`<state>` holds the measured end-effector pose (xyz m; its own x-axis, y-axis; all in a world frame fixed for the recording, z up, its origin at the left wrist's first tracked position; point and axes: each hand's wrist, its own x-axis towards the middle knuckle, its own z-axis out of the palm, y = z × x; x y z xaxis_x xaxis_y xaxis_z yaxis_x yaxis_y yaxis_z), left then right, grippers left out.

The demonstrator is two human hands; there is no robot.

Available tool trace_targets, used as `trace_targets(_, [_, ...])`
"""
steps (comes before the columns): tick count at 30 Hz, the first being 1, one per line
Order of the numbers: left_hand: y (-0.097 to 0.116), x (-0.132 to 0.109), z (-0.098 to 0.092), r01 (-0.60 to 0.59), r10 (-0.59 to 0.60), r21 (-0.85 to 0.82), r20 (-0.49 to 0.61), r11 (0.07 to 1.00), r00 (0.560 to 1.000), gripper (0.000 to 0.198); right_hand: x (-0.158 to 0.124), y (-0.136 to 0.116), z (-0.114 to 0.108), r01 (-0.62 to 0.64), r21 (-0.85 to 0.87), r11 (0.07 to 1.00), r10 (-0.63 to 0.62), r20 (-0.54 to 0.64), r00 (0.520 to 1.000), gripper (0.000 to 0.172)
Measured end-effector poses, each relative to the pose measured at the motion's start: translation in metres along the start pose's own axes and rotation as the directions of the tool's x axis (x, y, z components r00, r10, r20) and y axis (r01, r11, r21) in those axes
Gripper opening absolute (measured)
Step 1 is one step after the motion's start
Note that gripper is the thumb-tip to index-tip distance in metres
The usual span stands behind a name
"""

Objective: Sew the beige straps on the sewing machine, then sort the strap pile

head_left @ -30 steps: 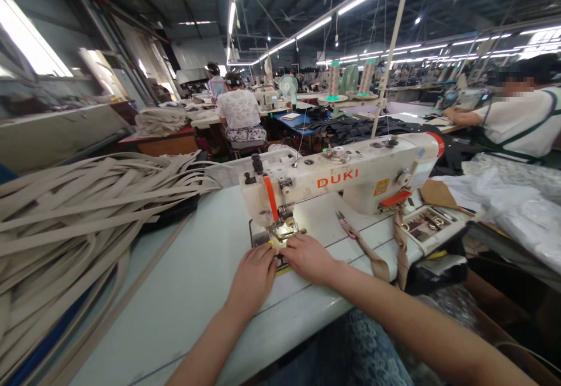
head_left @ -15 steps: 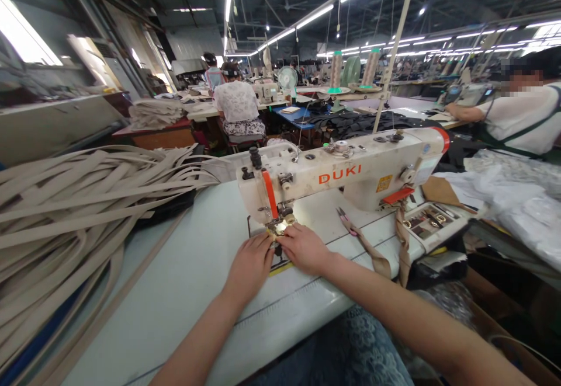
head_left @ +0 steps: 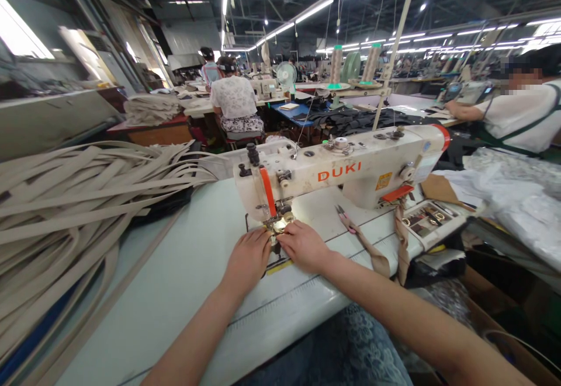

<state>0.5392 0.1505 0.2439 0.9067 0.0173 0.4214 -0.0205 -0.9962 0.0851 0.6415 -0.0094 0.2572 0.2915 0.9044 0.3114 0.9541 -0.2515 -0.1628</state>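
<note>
A great heap of flat beige fabric straps (head_left: 83, 199) fills the left of the pale work table (head_left: 184, 292). At its centre stands your cream industrial sewing machine (head_left: 333, 176), lettered "DUKI" in orange; its yellow sticker is unreadable. Your left hand (head_left: 248, 260) and right hand (head_left: 304, 246) lie flat, fingers extended, pinching a small beige piece (head_left: 277, 226) at the lit needle, stitching apparently under way. A brown strap (head_left: 372, 251) with small snips (head_left: 344, 218) waits to the right.

two hands (head_left: 248, 260), one sewing machine (head_left: 337, 176), three thread cones (head_left: 335, 65)
</note>
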Motion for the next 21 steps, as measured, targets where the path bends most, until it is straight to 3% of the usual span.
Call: trace_targets(21, [0.0002,0.0037,-0.0006,0.017,-0.017,-0.034,-0.005,0.999,1.0,0.034,-0.0011,0.0018,0.003,0.005,0.001,1.0,-0.005,-0.033,0.999,0.025])
